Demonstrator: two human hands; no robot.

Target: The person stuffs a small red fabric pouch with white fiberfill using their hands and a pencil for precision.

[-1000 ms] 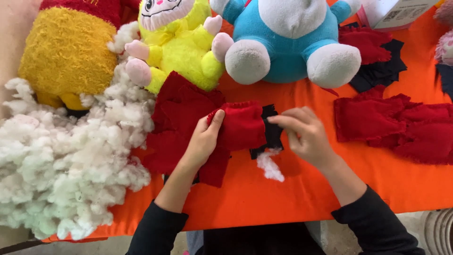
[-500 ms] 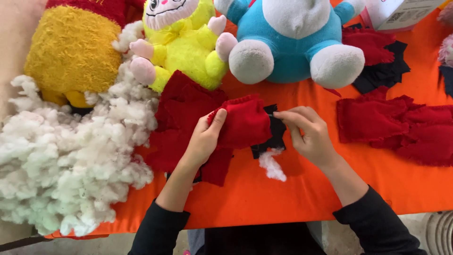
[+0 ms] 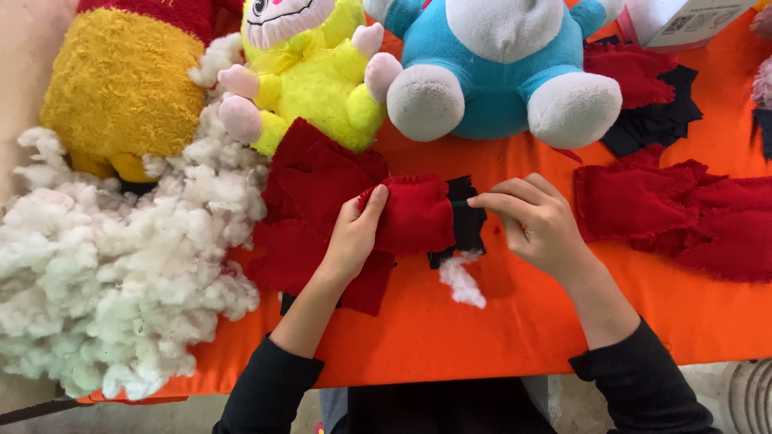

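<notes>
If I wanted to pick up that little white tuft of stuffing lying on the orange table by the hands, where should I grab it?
Pinch the white tuft across its narrow middle, coming straight down from above. It lies loose and flat on the orange table, its near side open, while the right hand and the red piece crowd its far end.

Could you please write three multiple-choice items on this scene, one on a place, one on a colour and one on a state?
1. Where is the loose white stuffing pile?
A. left of the hands
B. right of them
C. on the blue toy

2. What colour is the table cover?
A. green
B. orange
C. white

3. What is the left hand doing?
A. resting flat
B. gripping the red fabric piece
C. holding scissors

Answers: 1 A, it fills the table's left side. 2 B, orange shows between things. 3 B, thumb and fingers clasp it, while the right hand pinches at its end.
</notes>
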